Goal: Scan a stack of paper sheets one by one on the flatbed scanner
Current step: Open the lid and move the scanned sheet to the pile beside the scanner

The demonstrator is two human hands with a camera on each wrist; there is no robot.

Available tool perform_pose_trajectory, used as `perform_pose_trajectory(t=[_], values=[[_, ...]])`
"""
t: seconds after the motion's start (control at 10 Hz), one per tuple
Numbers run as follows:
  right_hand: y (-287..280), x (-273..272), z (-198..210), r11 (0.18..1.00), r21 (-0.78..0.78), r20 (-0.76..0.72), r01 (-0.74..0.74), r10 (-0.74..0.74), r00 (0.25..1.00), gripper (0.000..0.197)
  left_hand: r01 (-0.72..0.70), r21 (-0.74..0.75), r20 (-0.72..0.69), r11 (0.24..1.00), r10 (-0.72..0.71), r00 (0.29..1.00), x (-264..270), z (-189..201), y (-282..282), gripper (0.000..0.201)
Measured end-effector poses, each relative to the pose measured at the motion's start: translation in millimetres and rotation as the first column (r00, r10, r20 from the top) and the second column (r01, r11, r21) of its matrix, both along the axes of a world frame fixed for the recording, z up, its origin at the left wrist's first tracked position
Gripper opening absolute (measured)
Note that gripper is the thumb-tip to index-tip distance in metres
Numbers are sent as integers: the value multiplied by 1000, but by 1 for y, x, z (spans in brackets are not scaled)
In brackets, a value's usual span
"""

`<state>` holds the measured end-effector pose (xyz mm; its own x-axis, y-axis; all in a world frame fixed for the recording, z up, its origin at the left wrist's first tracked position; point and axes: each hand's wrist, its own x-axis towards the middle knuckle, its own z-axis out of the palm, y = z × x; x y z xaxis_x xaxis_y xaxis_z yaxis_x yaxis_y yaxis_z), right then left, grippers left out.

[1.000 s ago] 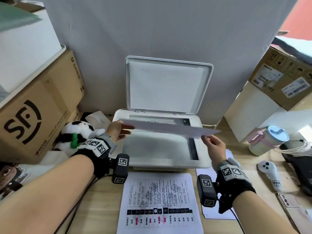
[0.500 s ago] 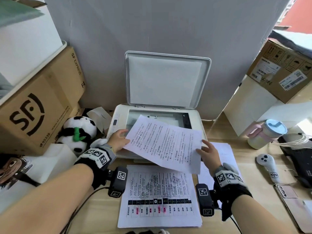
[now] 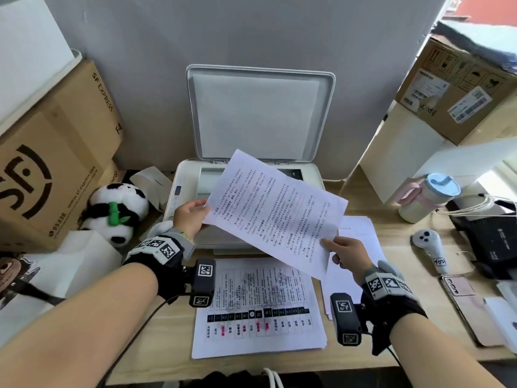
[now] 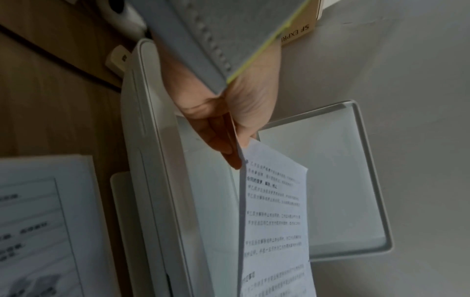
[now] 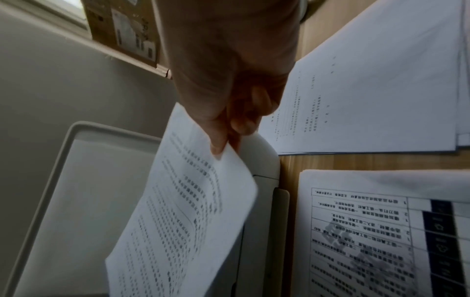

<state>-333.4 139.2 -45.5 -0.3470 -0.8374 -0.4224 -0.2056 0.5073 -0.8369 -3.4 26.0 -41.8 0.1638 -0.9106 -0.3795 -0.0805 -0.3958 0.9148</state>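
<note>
**Printed sheet lifted off the scanner and turned face up**

Since a second earlier, when we held the sheet (image 3: 275,212) nearly flat and edge-on over the scanner (image 3: 179,191), it had tipped toward us, printed side up, and now hung tilted above the front of the glass. Our left hand (image 3: 188,217) pinched the sheet's near-left corner, thumb on top and fingers (image 4: 223,146) underneath, as the left wrist view showed. Our right hand (image 3: 348,254) pinched the sheet's lower right edge between thumb and forefinger, its other fingers curled beneath; the right wrist view showed the paper bowing under that grip.

Behind the sheet the scanner lid (image 3: 260,113) stood raised, leaning back toward the wall. We could not tell whether anything lay on the glass, since the sheet hid most of it.

In front of the scanner, on the bench (image 3: 167,340), lay a stack of paper (image 3: 258,326) with a table and pink marks on its top page. To the right of the scanner lay a second pile of sheets (image 3: 361,233), partly under our right hand.

Left of the scanner sat a panda toy (image 3: 117,211) against a cardboard box (image 3: 56,152). Further right of the scanner stood a lidded cup (image 3: 428,197).
</note>
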Motion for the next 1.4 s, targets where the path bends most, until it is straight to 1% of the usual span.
perform_pose_trajectory(t=[0.1, 0.2, 0.3, 0.4, 0.5, 0.6, 0.7, 0.8, 0.9, 1.0, 1.1, 1.2, 1.3, 1.4], values=[[8, -5, 0, 990, -50, 100, 128, -123, 987, 13, -21, 31, -203, 999, 27, 979, -12, 7, 3, 20], [21, -15, -6, 939, -67, 243, 336, -312, 919, 6, 104, 56, -282, 993, -84, 956, -18, 10, 12, 22], [32, -30, -16, 862, -12, 367, 506, -467, 804, 22, 340, 103, -238, 935, -309, 921, -22, 10, 24, 27], [43, -42, -30, 780, 54, 386, 623, -592, 708, 25, 598, 254, -230, 760, -554, 801, -29, 4, 37, 31], [56, -49, -43, 739, 102, 310, 666, -660, 685, 22, 717, 400, -267, 571, -676, 687, -32, -10, 48, 33], [64, -53, -56, 733, 167, 276, 660, -677, 682, 25, 662, 500, -212, 559, -662, 719, -34, -25, 58, 25], [69, -53, -65, 581, 267, 365, 769, -799, 477, 19, 483, 545, -89, 686, -525, 846, -34, -43, 63, 18], [83, -44, -60, 831, 326, -201, 451, -405, 892, 32, 314, 535, 35, 784, -393, 919, -31, -61, 66, 16], [83, -39, -50, 838, 437, -446, 328, -114, 888, 38, 261, 549, 68, 794, -354, 933, -30, -74, 70, 14], [86, -38, -74, 793, 513, -403, 328, -115, 908, 38, 256, 561, 70, 787, -354, 933, -29, -81, 73, 15], [93, -52, -105, 681, 467, -94, 563, -595, 798, 16, 248, 578, 92, 777, -364, 927, -28, -90, 75, 17], [96, -51, -111, 705, 476, 109, 526, -641, 760, 18, 218, 590, 113, 778, -347, 931, -26, -100, 75, 18], [99, -49, -112, 692, 554, 52, 463, -583, 811, 31, 194, 589, 146, 785, -339, 929, -23, -111, 73, 18], [96, -42, -108, 716, 567, 78, 408, -539, 839, 19, 166, 570, 200, 805, -332, 922, -18, -118, 72, 24]])
